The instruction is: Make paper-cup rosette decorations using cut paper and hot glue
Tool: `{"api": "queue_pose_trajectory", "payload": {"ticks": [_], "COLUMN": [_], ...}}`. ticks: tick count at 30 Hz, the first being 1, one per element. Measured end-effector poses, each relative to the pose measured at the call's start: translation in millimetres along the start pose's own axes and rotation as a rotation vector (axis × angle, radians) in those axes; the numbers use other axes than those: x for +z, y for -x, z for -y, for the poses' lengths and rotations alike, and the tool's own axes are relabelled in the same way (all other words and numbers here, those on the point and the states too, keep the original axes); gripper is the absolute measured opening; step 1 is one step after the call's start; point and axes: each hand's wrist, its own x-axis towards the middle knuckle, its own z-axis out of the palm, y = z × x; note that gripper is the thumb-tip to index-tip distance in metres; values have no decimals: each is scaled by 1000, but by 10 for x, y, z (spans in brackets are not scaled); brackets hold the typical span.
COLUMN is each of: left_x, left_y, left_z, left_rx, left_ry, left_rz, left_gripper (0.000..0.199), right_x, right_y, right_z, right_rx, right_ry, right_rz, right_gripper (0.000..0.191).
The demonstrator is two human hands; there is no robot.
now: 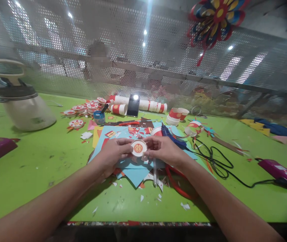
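Note:
Between both hands is a small round white paper disc [138, 148] with a raised rim and a red-and-gold emblem facing up. My left hand [115, 153] grips its left edge with fingers and thumb. On the right edge, the fingers of my right hand [162, 149] close on the rim. Blue paper sheets [135, 174] lie under the hands, with red and white scraps around. A dark blue glue gun [172, 137] rests just beyond my right hand. Below that hand are a clear stick [155, 173] and red scissor-like handles [177, 185], partly hidden by the forearm.
Decorated discs [92, 106], a blue jar [99, 117], a phone [133, 105] and paper cups [175, 116] stand toward the back. A large sprayer bottle [29, 111] is left. Black cable [215, 161] and a purple power strip [281, 173] lie right.

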Motion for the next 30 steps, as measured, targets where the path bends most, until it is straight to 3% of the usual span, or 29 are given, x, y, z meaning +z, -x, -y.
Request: {"api": "queue_pose_trajectory", "payload": {"ticks": [6,19,30], "left_x": [-14,-50,-38], "left_y": [9,-8,-4], "left_z": [-11,-6,3], "left_rx": [5,17,48], "left_ry": [25,44,48], "left_rz": [35,64,113], "left_gripper": [28,24,29], "right_x": [-3,-12,50], "right_y": [24,57,64], "right_z": [15,97,165], "right_rx": [44,57,115], "right_ry": [-156,-154,-135], "right_rz": [-7,15,-94], "right_gripper": [33,26,26]}}
